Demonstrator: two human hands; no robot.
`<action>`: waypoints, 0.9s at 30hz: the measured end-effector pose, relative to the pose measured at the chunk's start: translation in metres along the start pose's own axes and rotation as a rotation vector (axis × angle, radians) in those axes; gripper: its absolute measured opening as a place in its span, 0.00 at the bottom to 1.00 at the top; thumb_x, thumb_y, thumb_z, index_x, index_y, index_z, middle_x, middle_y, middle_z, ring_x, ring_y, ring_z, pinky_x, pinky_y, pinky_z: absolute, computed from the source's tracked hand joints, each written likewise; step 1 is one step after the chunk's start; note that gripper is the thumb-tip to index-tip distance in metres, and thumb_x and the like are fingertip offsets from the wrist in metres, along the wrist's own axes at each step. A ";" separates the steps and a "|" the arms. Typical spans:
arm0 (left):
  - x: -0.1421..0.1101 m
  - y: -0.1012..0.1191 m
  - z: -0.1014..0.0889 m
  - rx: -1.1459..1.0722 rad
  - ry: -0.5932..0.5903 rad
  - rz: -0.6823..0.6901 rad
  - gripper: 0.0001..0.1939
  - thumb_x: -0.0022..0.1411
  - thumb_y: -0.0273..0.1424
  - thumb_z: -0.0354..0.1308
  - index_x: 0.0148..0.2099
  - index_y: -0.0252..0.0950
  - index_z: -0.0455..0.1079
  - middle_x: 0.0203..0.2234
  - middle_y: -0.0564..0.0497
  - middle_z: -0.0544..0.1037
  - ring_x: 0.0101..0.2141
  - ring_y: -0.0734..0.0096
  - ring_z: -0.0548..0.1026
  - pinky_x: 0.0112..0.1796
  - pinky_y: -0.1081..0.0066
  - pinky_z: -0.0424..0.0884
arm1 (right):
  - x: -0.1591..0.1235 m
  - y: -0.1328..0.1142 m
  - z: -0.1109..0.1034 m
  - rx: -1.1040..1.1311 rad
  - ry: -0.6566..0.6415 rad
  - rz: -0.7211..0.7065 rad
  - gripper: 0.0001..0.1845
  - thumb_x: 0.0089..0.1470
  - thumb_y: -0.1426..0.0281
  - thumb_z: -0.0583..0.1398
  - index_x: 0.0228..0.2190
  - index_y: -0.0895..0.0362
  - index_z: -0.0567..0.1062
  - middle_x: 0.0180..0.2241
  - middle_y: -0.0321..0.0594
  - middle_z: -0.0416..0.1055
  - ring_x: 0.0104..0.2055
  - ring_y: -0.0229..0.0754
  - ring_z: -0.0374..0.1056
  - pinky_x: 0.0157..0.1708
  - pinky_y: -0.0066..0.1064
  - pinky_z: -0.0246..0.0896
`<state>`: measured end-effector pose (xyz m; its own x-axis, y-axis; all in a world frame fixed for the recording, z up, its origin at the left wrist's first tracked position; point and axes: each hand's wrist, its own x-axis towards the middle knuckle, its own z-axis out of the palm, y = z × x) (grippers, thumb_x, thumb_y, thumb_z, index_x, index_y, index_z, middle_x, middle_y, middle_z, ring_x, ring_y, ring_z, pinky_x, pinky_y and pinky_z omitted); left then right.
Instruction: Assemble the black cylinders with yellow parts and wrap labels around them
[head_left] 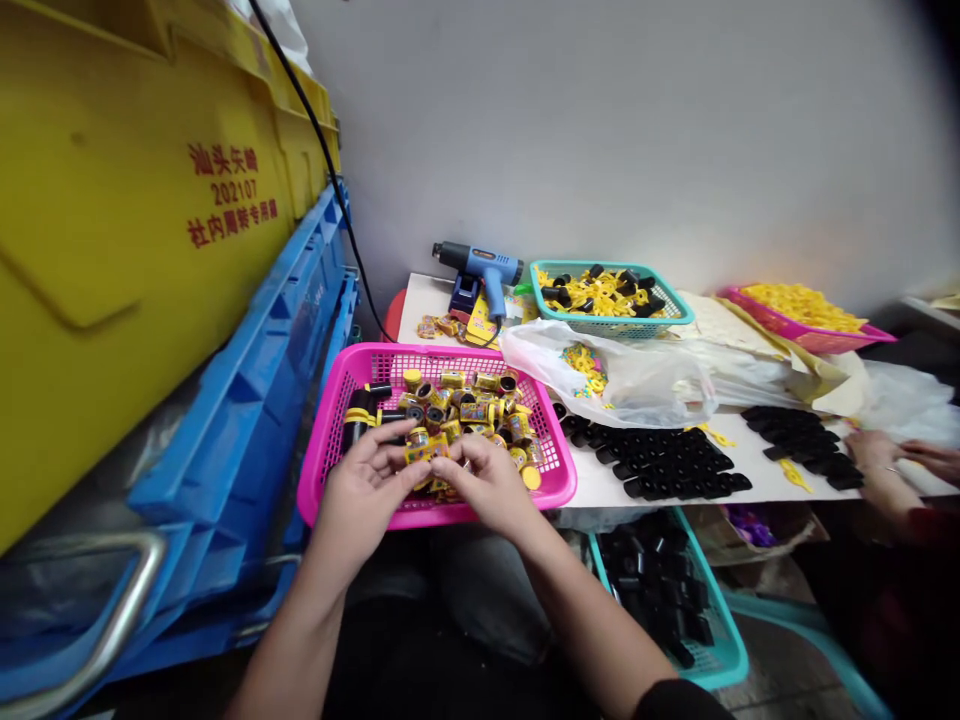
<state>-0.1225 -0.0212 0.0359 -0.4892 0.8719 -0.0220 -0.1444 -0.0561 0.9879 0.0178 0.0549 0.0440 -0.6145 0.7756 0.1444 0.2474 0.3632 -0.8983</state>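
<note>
**Left hand (364,482) and right hand (489,482) meet on a yellow printed piece (424,453)!**

Here's the head view, and the action is low and left of centre. The left hand has its thumb and fingers clamped on the printed piece from one side; the right hand comes in opposite, thumb and fingertips gathered at the other end, though exactly how firmly that one grips I cannot tell. The piece sits right between them, over the near half of a pink basket (313,478).

And what a crowd inside that basket: small printed cylinders (474,411) with yellow ends, lying every which way, and larger black cylinders (354,428) along its left side.

Behind it on the table (592,490), a blue heat gun (491,268) points left, next to a teal basket (679,312) of yellow and black parts. A clear plastic bag (645,390) lies in front, and then come black pieces (671,465), tightly grouped. Far right, a co-worker's hands (876,455) are just beside another black batch (802,440). Over on the left, a big yellow crate (120,240) towers above blue crates (240,350).
</note>
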 end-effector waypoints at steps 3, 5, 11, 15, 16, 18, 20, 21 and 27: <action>0.007 0.002 -0.013 0.018 0.157 0.049 0.24 0.43 0.36 0.70 0.44 0.35 0.74 0.24 0.53 0.80 0.28 0.68 0.79 0.34 0.67 0.77 | 0.014 -0.006 -0.001 -0.120 -0.098 -0.051 0.19 0.63 0.61 0.49 0.26 0.57 0.71 0.27 0.37 0.69 0.33 0.39 0.65 0.37 0.31 0.58; 0.010 0.003 -0.021 0.036 0.238 0.068 0.23 0.44 0.37 0.70 0.44 0.35 0.75 0.24 0.52 0.80 0.27 0.69 0.79 0.33 0.69 0.77 | 0.024 -0.008 0.001 -0.321 -0.206 -0.103 0.12 0.61 0.64 0.52 0.35 0.57 0.73 0.35 0.40 0.73 0.40 0.42 0.66 0.42 0.32 0.58; 0.013 0.000 -0.034 0.169 0.363 0.092 0.15 0.45 0.36 0.69 0.37 0.37 0.79 0.26 0.51 0.82 0.26 0.70 0.78 0.33 0.71 0.76 | 0.041 -0.003 0.022 -0.952 -0.607 -0.206 0.21 0.50 0.69 0.61 0.46 0.62 0.70 0.43 0.52 0.73 0.47 0.53 0.66 0.46 0.44 0.57; 0.013 -0.002 -0.041 0.235 0.417 0.074 0.13 0.46 0.37 0.68 0.36 0.38 0.80 0.24 0.52 0.82 0.24 0.69 0.78 0.30 0.71 0.76 | 0.038 -0.003 0.020 -0.883 -0.527 -0.177 0.18 0.53 0.69 0.55 0.45 0.60 0.73 0.41 0.52 0.72 0.45 0.52 0.67 0.46 0.43 0.58; 0.012 -0.002 -0.041 0.239 0.422 0.069 0.13 0.46 0.37 0.68 0.35 0.38 0.80 0.24 0.51 0.82 0.24 0.68 0.78 0.29 0.71 0.76 | 0.036 -0.003 0.016 -0.793 -0.455 -0.145 0.17 0.53 0.69 0.55 0.44 0.60 0.73 0.40 0.50 0.72 0.45 0.51 0.67 0.46 0.42 0.58; 0.012 -0.002 -0.041 0.231 0.397 0.058 0.13 0.46 0.38 0.68 0.35 0.38 0.80 0.26 0.50 0.83 0.27 0.65 0.80 0.33 0.68 0.77 | 0.030 -0.001 0.004 -0.502 -0.260 -0.061 0.15 0.52 0.69 0.57 0.42 0.57 0.71 0.39 0.45 0.72 0.42 0.47 0.67 0.44 0.38 0.59; 0.011 -0.002 -0.037 0.203 0.316 0.037 0.13 0.47 0.39 0.68 0.35 0.38 0.80 0.30 0.49 0.84 0.33 0.62 0.81 0.39 0.66 0.77 | 0.023 0.002 -0.008 -0.107 -0.069 0.022 0.13 0.50 0.69 0.59 0.40 0.55 0.69 0.38 0.39 0.71 0.38 0.41 0.66 0.40 0.33 0.61; 0.010 -0.001 -0.034 0.185 0.259 0.017 0.13 0.47 0.40 0.68 0.35 0.38 0.80 0.32 0.48 0.84 0.36 0.60 0.81 0.41 0.64 0.76 | 0.018 0.004 -0.013 0.102 0.003 0.050 0.13 0.48 0.68 0.61 0.38 0.54 0.67 0.37 0.37 0.70 0.36 0.39 0.66 0.38 0.31 0.61; 0.007 0.000 -0.017 0.114 0.014 -0.129 0.17 0.43 0.42 0.70 0.34 0.36 0.80 0.34 0.45 0.83 0.38 0.56 0.80 0.43 0.62 0.76 | -0.005 0.006 -0.021 0.769 0.052 0.074 0.20 0.44 0.65 0.68 0.40 0.51 0.70 0.35 0.33 0.66 0.31 0.34 0.63 0.31 0.26 0.61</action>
<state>-0.1401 -0.0236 0.0334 -0.4850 0.8613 -0.1515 -0.1087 0.1125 0.9877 0.0385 0.0639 0.0466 -0.5764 0.8137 0.0753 -0.3152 -0.1364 -0.9392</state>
